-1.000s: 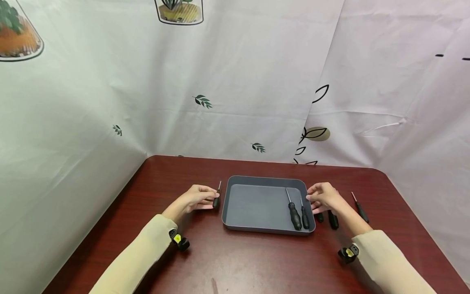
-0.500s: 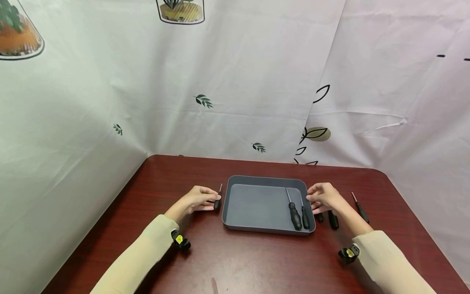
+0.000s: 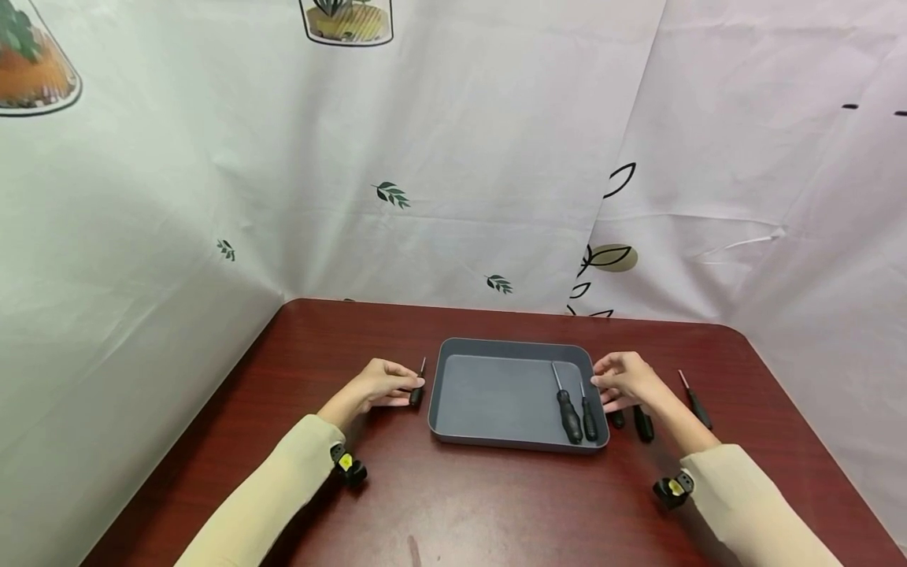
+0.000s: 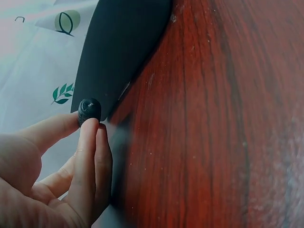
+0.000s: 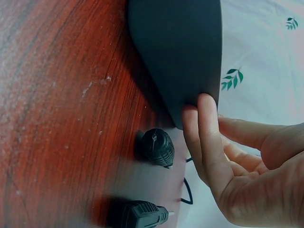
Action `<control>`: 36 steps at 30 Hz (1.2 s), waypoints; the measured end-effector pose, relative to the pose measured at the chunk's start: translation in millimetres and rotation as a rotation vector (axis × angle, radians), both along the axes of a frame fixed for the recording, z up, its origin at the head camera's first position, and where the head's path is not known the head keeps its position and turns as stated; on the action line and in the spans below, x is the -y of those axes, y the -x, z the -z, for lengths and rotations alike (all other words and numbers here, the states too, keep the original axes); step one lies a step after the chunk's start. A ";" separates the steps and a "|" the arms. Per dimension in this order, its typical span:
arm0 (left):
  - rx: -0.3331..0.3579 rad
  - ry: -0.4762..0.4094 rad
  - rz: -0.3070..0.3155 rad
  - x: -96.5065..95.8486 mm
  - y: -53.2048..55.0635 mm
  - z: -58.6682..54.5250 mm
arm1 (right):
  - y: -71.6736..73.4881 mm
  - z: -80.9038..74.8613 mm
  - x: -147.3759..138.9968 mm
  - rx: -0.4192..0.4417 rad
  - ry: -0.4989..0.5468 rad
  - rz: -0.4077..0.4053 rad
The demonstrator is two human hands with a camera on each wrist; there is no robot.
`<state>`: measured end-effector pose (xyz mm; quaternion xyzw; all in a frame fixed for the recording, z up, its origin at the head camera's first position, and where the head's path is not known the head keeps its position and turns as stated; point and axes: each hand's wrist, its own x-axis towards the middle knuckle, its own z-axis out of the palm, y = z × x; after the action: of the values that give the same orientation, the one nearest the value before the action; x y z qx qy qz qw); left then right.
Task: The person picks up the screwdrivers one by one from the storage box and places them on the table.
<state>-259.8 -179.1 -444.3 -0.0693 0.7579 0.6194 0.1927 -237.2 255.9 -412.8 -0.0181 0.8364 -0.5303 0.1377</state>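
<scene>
The desk [image 3: 496, 504], dark red wood, runs back to a curtain [image 3: 460, 157] printed with leaves that closes off the rear and both sides. Near the middle sits a grey tray [image 3: 489, 394], and inside it, toward its right wall, lie two black-handled screwdrivers [image 3: 575, 405] side by side.

The left hand [image 3: 383, 382] pinches a small screwdriver [image 3: 417, 386] just beside the tray's left wall; the left wrist view shows thumb and forefinger closed on the ribbed butt of the handle [image 4: 89, 110], tip pointing away. The right hand [image 3: 627, 378] rests straight fingers [image 5: 204, 128] against the tray's right wall, clamping nothing. Two more screwdrivers [image 3: 634, 421] lie just beside that hand and partly under it, and a thin one [image 3: 694, 402] lies farther right.

To bring the pinched screwdriver in cleanly, I would lift it clear of the raised rim before crossing over, keep the shaft level, and let the right hand steady the tray against sliding. The left half of the tray floor is bare, so there is room to set it down. The front of the desk is open; its left edge is close to the curtain.
</scene>
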 end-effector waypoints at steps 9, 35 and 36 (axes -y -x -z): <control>-0.031 0.016 0.012 1.7 -0.6 -0.4 | -0.1 1.2 -0.3 -0.008 0.003 0.000; -0.151 0.204 -0.030 -5.3 -3.1 -3.1 | -1.2 0.5 0.7 -0.003 0.008 0.004; -0.154 0.212 -0.029 -5.6 -3.1 -3.0 | -1.3 0.4 0.7 -0.002 0.009 0.004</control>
<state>-256.6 -173.5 -441.3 -0.0524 0.8304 0.5422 0.1166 -235.9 255.2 -413.2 -0.0176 0.8342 -0.5342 0.1357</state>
